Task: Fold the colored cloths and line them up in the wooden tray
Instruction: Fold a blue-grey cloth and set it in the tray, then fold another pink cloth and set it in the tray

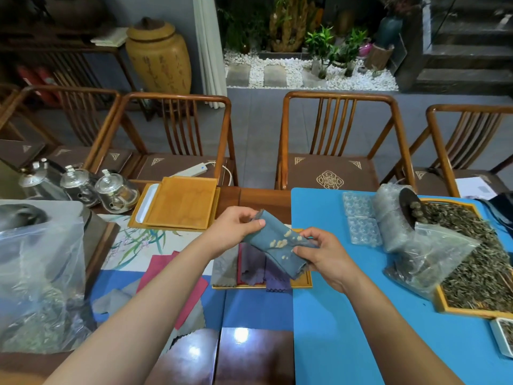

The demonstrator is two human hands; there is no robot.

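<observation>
Blue mat (347,315), hands (236,227) gripping blue cloth (280,245)

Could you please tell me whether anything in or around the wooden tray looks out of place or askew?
Yes: a folded purple cloth overhangs the near rim of the shallow wooden tray instead of lying inside like the folded grey cloth beside it. Unfolded red cloth lies loose to the tray's left.

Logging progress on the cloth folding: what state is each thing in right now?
Blue cloth: folded, held above the tray by both hands.
Left hand: pinching the cloth's far end.
Right hand: gripping its near end.
Wooden tray: holds folded cloths in a row.
Red cloth: unfolded, flat on the table.
</observation>
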